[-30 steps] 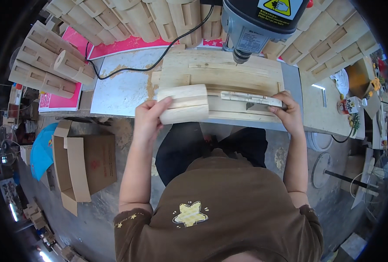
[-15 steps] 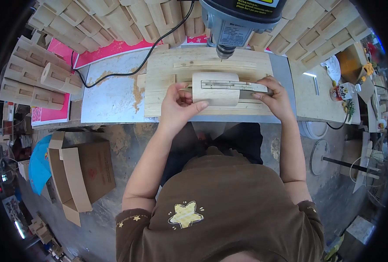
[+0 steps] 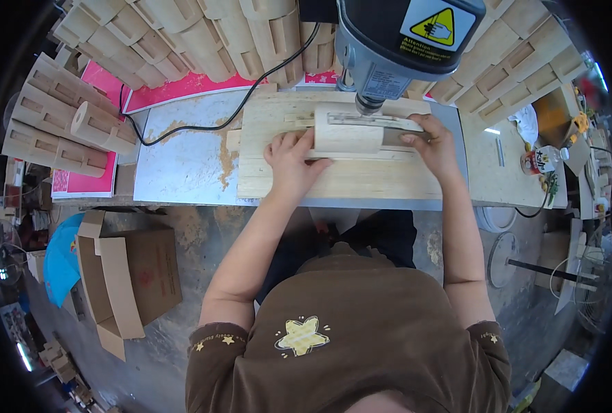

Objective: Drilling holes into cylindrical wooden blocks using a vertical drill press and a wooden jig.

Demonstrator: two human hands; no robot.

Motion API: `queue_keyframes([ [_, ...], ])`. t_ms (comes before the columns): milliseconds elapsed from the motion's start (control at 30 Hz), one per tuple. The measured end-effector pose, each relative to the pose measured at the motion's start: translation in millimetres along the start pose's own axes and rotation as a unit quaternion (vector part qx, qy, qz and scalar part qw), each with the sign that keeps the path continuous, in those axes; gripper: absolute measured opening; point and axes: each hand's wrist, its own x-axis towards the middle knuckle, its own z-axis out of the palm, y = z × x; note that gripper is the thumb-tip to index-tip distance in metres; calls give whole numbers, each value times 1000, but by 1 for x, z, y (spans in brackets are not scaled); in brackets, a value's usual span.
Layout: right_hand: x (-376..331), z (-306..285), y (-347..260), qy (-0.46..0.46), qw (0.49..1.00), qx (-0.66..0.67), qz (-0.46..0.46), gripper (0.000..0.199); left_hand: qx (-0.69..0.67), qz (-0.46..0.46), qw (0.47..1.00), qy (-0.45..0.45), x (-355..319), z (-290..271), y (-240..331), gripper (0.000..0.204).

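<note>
A pale wooden cylinder lies on its side on a flat wooden board, below the chuck of a drill press. Along its top runs a light slotted strip, which sticks out past the cylinder's right end. My left hand is closed against the cylinder's left end, thumb along the near side; some of its fingertips are hidden. With thumb and fingers my right hand pinches the strip's outer end. Whether a drill bit touches the cylinder I cannot tell.
Several grooved wooden cylinders are stacked along the back, with more at left and right. A black cable crosses the white tabletop. A plastic bottle stands at right. On the floor are a cardboard box and blue umbrella.
The wooden cylinder and strip have moved away from me over the board, in under the drill chuck. Both hands went with them. The whole view has also shifted slightly.
</note>
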Motion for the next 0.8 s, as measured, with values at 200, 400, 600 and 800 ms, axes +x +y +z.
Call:
queue_keyframes([
  [200, 3, 5, -11, -19, 998, 66, 2, 36, -62, 26, 998, -8, 2, 1, -30, 52],
  [400, 62, -64, -73, 157, 950, 238, -126, 35, -64, 42, 997, -9, 2, 1, -34, 52],
  [600, 108, -74, -151, 141, 984, 75, -78, 18, -78, 38, 996, -23, 5, 0, -27, 51],
  [800, 78, -76, -171, 169, 981, -45, -79, 19, -77, 32, 996, -22, 4, 1, -25, 49],
])
